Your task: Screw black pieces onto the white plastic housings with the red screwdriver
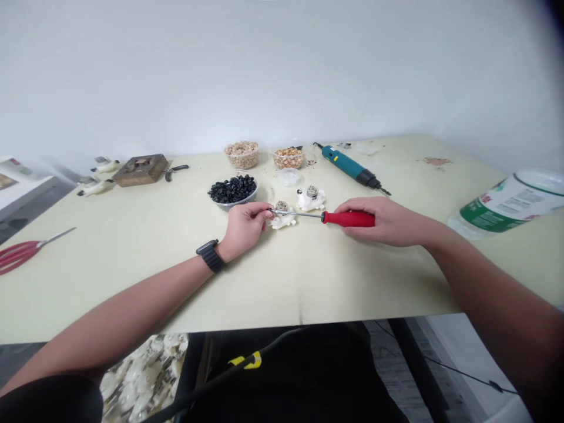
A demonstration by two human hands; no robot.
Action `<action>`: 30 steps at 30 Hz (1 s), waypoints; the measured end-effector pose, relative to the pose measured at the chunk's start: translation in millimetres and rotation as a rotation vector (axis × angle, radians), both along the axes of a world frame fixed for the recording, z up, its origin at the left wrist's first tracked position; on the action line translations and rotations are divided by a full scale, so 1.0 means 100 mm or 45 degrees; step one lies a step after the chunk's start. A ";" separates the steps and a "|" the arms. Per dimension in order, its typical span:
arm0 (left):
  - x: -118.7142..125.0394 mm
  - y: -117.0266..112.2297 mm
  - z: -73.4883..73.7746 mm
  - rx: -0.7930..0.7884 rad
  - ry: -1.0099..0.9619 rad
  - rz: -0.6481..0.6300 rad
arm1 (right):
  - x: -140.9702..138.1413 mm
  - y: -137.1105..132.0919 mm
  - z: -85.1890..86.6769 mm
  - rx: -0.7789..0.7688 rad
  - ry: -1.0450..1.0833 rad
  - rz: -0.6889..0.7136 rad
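Observation:
My right hand (378, 221) is wrapped round the red handle of a screwdriver (350, 219), its thin metal shaft pointing left. At the shaft's tip, the thumb and forefinger of my left hand (247, 226) are pinched together. Whatever small dark piece they hold there is too small to name. Just under the tip lies a white plastic part (284, 220) with a round metal piece on top. A second such white part (311, 198) sits behind the shaft, apart from both hands.
Behind my left hand stands a bowl of black pieces (232, 189). Farther back are tubs of small beige pieces (242, 155) and brass-coloured pieces (288, 157), plus a teal power screwdriver (350, 167). A labelled plastic jar (511, 202) is right; red scissors (22, 254) and a box (141, 170) are left.

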State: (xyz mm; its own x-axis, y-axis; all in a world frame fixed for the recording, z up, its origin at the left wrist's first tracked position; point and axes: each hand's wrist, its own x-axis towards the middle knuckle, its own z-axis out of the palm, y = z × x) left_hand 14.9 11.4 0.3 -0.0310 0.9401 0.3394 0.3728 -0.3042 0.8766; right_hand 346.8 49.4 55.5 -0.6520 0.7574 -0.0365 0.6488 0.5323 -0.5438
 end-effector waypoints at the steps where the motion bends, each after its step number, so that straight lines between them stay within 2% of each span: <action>1: 0.00 0.00 0.00 -0.004 -0.004 0.000 | 0.00 0.00 0.00 0.003 0.016 -0.002; 16: 0.00 0.00 0.00 -0.026 -0.040 -0.001 | 0.02 0.03 -0.06 0.037 0.081 -0.057; 30: -0.01 0.01 -0.02 -0.035 -0.062 -0.009 | -0.01 0.02 -0.03 0.053 0.089 -0.065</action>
